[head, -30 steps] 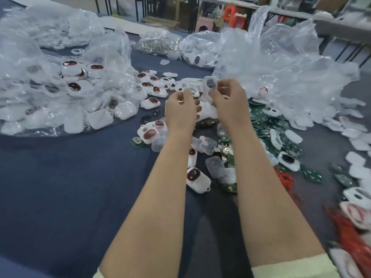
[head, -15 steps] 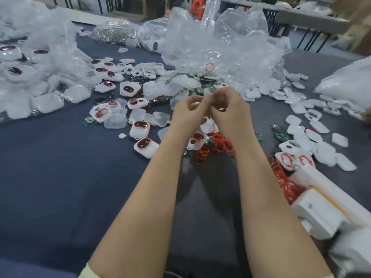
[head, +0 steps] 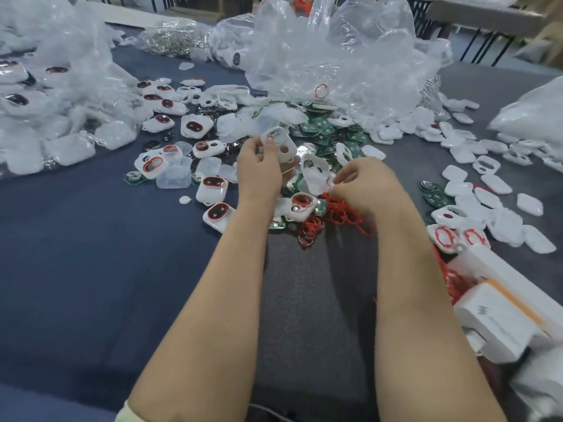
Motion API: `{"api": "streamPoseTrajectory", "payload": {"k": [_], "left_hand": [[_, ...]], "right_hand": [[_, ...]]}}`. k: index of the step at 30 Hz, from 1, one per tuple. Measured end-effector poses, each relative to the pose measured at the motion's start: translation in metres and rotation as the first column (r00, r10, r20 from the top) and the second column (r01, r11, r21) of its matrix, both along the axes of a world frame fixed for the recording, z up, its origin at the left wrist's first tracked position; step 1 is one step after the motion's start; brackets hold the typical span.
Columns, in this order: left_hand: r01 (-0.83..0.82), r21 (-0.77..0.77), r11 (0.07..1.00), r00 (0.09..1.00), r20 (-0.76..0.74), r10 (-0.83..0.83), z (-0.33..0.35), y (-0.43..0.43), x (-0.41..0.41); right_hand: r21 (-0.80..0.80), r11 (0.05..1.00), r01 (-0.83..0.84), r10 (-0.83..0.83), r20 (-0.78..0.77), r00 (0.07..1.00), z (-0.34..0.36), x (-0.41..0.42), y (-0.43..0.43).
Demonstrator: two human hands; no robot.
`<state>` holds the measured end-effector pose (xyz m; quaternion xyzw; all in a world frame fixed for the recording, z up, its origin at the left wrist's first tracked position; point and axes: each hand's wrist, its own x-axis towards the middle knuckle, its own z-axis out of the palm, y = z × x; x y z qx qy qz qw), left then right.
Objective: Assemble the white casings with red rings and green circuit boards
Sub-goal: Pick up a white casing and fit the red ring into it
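Casing (head: 281,145) in left grip (head: 259,175) | right grip (head: 365,184) at red rings (head: 342,212)

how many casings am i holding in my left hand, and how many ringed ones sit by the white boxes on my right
casing in left hand: 1
ringed casings by the white boxes: 2
total: 3
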<state>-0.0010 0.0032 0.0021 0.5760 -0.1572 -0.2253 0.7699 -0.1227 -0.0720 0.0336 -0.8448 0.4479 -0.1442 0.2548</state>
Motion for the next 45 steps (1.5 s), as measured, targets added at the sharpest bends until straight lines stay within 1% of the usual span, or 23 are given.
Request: {"api": "streamPoseTrajectory", "payload": {"k": [3, 5, 7, 9, 11, 14, 18, 22, 25, 27, 29, 31, 32, 34, 35, 37, 38, 40, 42, 44, 45], "left_hand": [[-0.035, 0.016, 0.999, 0.999, -0.001, 0.035, -0.001, -0.002, 0.0], [-0.048, 0.023, 0.999, 0.999, 0.005, 0.048, -0.001, -0.002, 0.0], [-0.044, 0.004, 0.999, 0.999, -0.006, 0.044, -0.001, -0.003, 0.0], [-0.045, -0.029, 0.999, 0.999, -0.021, 0.045, 0.0, -0.001, 0.0], [-0.044, -0.057, 0.997, 0.998, -0.05, 0.041, 0.001, 0.0, -0.001], [-0.033, -0.126, 0.992, 0.989, -0.149, 0.014, 0.004, 0.0, -0.002], [-0.029, -0.194, 0.98, 0.959, -0.283, -0.027, 0.008, 0.002, -0.004], [-0.022, -0.219, 0.976, 0.934, -0.352, -0.058, 0.008, 0.002, -0.004], [-0.017, -0.176, 0.984, 0.955, -0.293, -0.036, 0.007, 0.003, -0.003], [-0.03, -0.178, 0.984, 0.967, -0.256, -0.017, 0.007, 0.003, -0.004], [-0.035, -0.228, 0.973, 0.974, -0.228, -0.018, 0.007, 0.002, -0.005], [-0.007, -0.246, 0.969, 0.983, -0.182, -0.039, 0.008, 0.001, -0.008], [0.023, -0.239, 0.971, 0.984, -0.169, -0.065, 0.008, 0.0, -0.01], [0.117, -0.227, 0.967, 0.972, -0.174, -0.159, 0.009, 0.0, -0.013], [0.171, -0.206, 0.963, 0.964, -0.168, -0.207, 0.01, 0.0, -0.015], [0.228, -0.092, 0.969, 0.963, -0.125, -0.238, 0.009, 0.001, -0.015], [0.218, -0.019, 0.976, 0.972, -0.085, -0.219, 0.009, 0.001, -0.014], [0.178, 0.071, 0.982, 0.984, 0.0, -0.178, 0.008, 0.001, -0.012], [0.146, 0.093, 0.985, 0.985, 0.076, -0.153, 0.006, 0.002, -0.009], [0.135, 0.121, 0.983, 0.977, 0.151, -0.153, 0.004, 0.003, -0.009], [0.138, 0.121, 0.983, 0.976, 0.153, -0.156, 0.003, 0.003, -0.009]], "right_hand": [[0.04, 0.998, -0.041, 0.046, -0.129, 0.991, 0.003, -0.003, 0.003], [0.042, 0.997, -0.062, 0.068, -0.148, 0.987, 0.001, 0.0, 0.006], [0.012, 0.998, -0.054, 0.055, -0.105, 0.993, -0.001, 0.003, 0.007], [-0.018, 1.0, -0.012, 0.011, -0.043, 0.999, -0.004, 0.007, 0.008], [-0.052, 0.998, 0.028, -0.029, -0.019, 0.999, -0.008, 0.011, 0.008], [-0.069, 0.994, 0.08, -0.076, 0.054, 0.996, -0.012, 0.015, 0.006], [-0.139, 0.978, 0.153, -0.116, 0.241, 0.964, -0.01, 0.016, 0.002], [-0.142, 0.972, 0.187, -0.136, 0.313, 0.94, -0.012, 0.015, 0.002], [-0.153, 0.967, 0.206, -0.132, 0.391, 0.911, -0.009, 0.014, 0.003], [-0.09, 0.98, 0.177, -0.116, 0.466, 0.877, -0.007, 0.015, 0.005], [0.093, 0.991, 0.099, -0.135, 0.594, 0.793, -0.005, 0.019, 0.008], [0.312, 0.95, -0.03, -0.21, 0.705, 0.677, -0.002, 0.026, 0.012], [0.389, 0.917, -0.093, -0.248, 0.735, 0.631, -0.002, 0.03, 0.014], [0.45, 0.881, -0.148, -0.286, 0.753, 0.592, -0.003, 0.039, 0.016], [0.45, 0.881, -0.143, -0.294, 0.76, 0.58, -0.004, 0.042, 0.017], [0.392, 0.916, -0.084, -0.278, 0.772, 0.571, -0.008, 0.045, 0.016], [0.342, 0.937, -0.064, -0.241, 0.771, 0.589, -0.01, 0.044, 0.015], [0.249, 0.964, -0.097, -0.129, 0.751, 0.648, -0.014, 0.042, 0.014], [0.217, 0.966, -0.143, -0.063, 0.73, 0.68, -0.016, 0.04, 0.014], [0.222, 0.967, -0.126, -0.077, 0.722, 0.688, -0.017, 0.039, 0.012], [0.225, 0.969, -0.099, -0.099, 0.727, 0.679, -0.017, 0.04, 0.013]]}}
